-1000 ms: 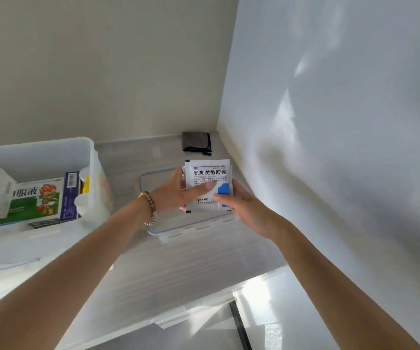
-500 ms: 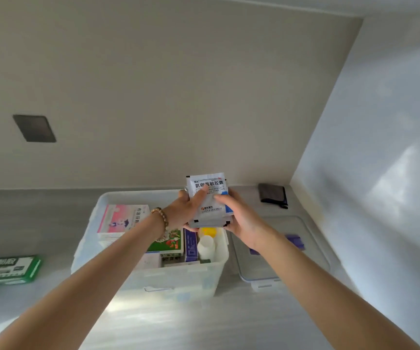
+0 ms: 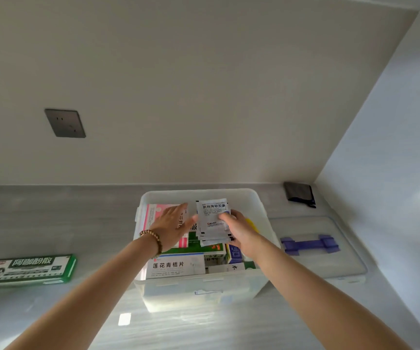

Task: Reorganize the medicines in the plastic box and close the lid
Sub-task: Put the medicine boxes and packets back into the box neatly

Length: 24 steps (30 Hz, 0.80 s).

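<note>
Over open plastic box (image 3: 204, 286): sachet stack (image 3: 212, 221), pinched in right hand (image 3: 239, 231). Just beside it, left hand (image 3: 171, 226) flat, fingers straight. Right of box, lid (image 3: 330, 263) on tabletop (image 3: 52, 223).

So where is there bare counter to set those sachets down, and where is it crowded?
Bare counter lies between the green carton and the plastic box, and in front of the box. Crowded: the box is packed with cartons; to its right the lid fills the counter nearly to the side wall, a black cloth behind it.
</note>
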Tool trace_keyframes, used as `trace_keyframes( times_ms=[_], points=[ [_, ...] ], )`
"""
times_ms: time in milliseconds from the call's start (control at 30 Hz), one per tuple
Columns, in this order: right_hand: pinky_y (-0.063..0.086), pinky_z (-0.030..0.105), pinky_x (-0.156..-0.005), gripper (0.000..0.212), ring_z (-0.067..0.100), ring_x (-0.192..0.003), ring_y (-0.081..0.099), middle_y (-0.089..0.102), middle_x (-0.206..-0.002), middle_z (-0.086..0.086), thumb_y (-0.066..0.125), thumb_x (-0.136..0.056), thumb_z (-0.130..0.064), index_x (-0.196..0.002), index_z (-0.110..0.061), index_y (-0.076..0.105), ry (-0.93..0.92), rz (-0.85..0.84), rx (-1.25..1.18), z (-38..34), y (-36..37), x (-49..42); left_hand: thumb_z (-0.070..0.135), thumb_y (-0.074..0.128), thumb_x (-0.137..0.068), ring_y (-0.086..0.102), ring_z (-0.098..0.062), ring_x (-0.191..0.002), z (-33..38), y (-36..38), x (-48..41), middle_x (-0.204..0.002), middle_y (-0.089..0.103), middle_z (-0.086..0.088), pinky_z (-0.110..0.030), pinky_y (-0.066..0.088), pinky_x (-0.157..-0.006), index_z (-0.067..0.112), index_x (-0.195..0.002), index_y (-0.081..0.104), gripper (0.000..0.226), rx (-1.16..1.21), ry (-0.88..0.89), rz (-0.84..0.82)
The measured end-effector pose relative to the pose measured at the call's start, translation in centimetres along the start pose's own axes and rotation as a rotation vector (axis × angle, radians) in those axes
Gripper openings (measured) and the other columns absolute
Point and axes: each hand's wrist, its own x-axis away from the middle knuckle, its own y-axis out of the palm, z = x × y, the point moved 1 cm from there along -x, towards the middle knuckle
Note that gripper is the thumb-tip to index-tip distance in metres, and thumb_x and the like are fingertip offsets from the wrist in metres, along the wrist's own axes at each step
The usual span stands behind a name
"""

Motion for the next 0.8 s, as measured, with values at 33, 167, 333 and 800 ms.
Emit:
trace_keyframes(
  times_ms=[33, 167, 333, 800],
  points=[
    [0.055, 0.036, -0.079, 0.047, 0.021, -0.100, 0.062, 0.062, -0.115, 0.006, 0.061, -0.082, -0.034, -0.125, -0.025, 0.044, 0.000, 0.027, 0.024, 0.1, 0.5, -0.1, 0.057, 0.031, -0.089, 0.022, -0.017, -0.140, -0.4, 0.2, -0.2, -0.151, 0.028, 0.001, -0.040, 0.021, -0.116, 0.023, -0.145, 0.019, 0.068, -0.045, 0.026, 0.012],
    [0.046, 0.027, -0.079, 0.040, 0.017, -0.098, 0.055, 0.056, -0.117, 0.000, 0.052, -0.091, -0.033, -0.127, -0.023, 0.036, -0.025, 0.068, 0.189, 0.1, 2.1, -0.3, 0.059, 0.048, -0.082, 0.013, -0.016, -0.142, -0.9, 0.7, -0.7, -0.152, 0.021, 0.008, -0.040, 0.010, -0.117, 0.035, -0.144, 0.020, 0.072, -0.207, 0.123, 0.016],
    [0.039, 0.026, -0.082, 0.039, 0.018, -0.107, 0.053, 0.053, -0.127, 0.003, 0.046, -0.095, -0.036, -0.131, -0.021, 0.041, -0.136, 0.048, 0.339, -0.2, 3.0, -0.8, 0.057, 0.056, -0.079, 0.009, -0.018, -0.143, -0.5, 1.5, -1.8, -0.153, 0.019, 0.006, -0.037, 0.003, -0.117, 0.025, -0.145, 0.020, 0.081, -0.303, 0.130, 0.062],
    [0.036, 0.044, -0.107, 0.061, 0.027, -0.128, 0.044, 0.045, -0.142, 0.006, 0.026, -0.093, -0.059, -0.143, -0.025, 0.031, -0.047, 0.067, 0.362, -0.9, 2.7, -1.4, 0.061, 0.061, -0.072, 0.022, -0.021, -0.136, -0.2, 2.5, -3.2, -0.144, 0.031, 0.004, -0.043, 0.008, -0.117, 0.035, -0.142, 0.018, 0.086, -0.384, 0.195, 0.125]
  ],
)
